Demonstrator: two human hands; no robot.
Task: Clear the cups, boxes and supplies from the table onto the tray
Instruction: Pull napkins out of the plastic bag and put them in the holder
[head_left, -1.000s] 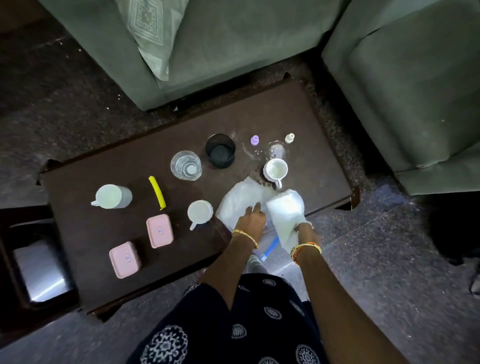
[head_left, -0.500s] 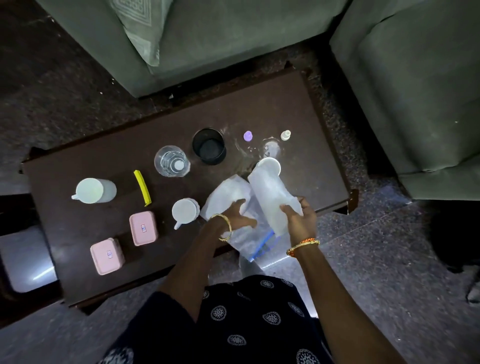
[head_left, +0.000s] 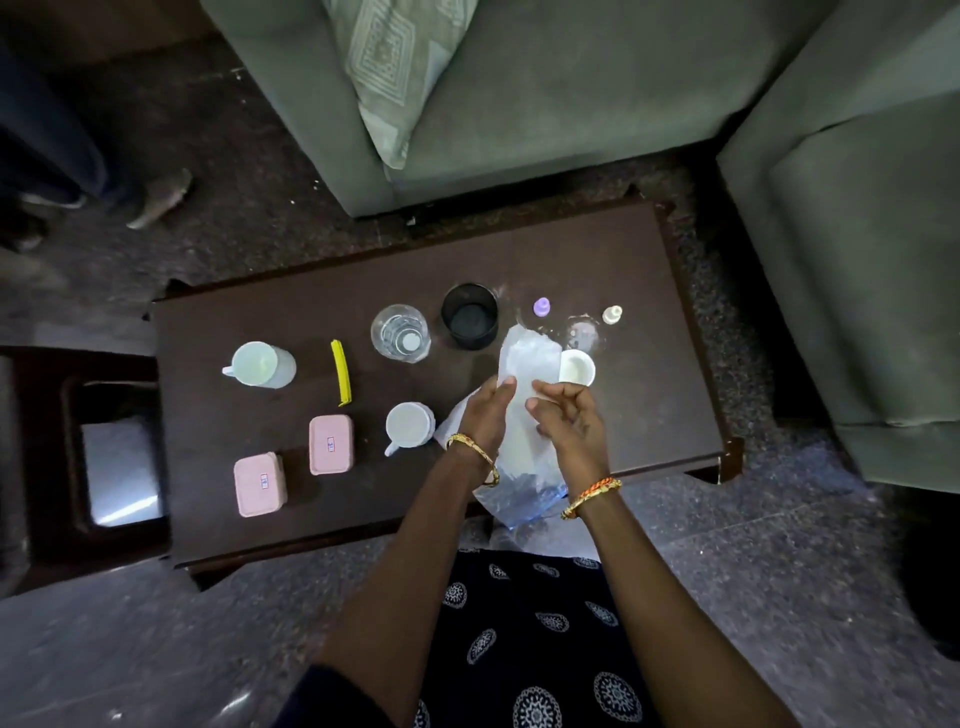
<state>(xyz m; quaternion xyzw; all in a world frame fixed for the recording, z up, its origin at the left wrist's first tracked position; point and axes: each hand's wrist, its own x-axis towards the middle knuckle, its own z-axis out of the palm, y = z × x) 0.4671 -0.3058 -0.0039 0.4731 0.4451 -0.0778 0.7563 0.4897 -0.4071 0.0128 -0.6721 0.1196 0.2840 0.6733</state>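
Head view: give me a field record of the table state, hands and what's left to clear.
surface: dark table
left hand: on clear plastic bag
right hand: on the same bag
bag: partly lifted, lower end hanging past near table edge
white cups: three
pink boxes: two
glass: upright, clear
black cup: upright
yellow clip: lying flat
small bottles: purple, white
tray: cannot identify for certain
cleared: nothing visibly
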